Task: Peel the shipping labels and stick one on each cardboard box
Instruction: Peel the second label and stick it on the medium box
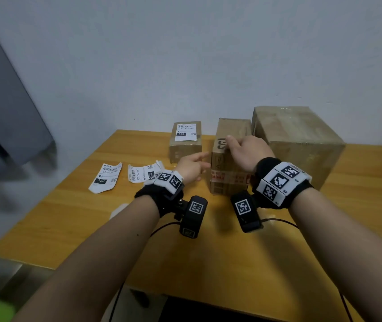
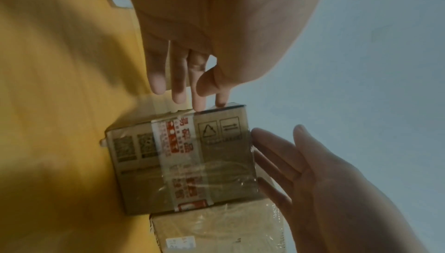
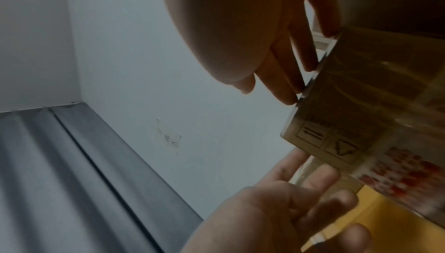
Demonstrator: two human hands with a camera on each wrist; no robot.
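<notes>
Three cardboard boxes stand at the back of the wooden table [image 1: 208, 256]. The small box [image 1: 184, 151] on the left carries a white shipping label [image 1: 186, 132] on its top. No label shows on the middle box [image 1: 227, 180] [image 2: 183, 162] [image 3: 373, 95], which is banded with red-printed tape, or on the large box [image 1: 301, 135]. My right hand [image 1: 243, 149] [image 2: 289, 158] [image 3: 277, 66] rests on the middle box's top with straight fingers. My left hand [image 1: 193, 165] [image 2: 192, 78] [image 3: 301, 196] touches its left side with its fingertips. Two loose labels [image 1: 106, 176] [image 1: 142, 173] lie left of my left hand.
The boxes stand close to the white wall. A grey curtain [image 1: 4, 112] hangs at the far left. The large box touches the middle box's right side. Bare tabletop lies between me and the boxes, and cables trail from both wrist cameras over the front edge.
</notes>
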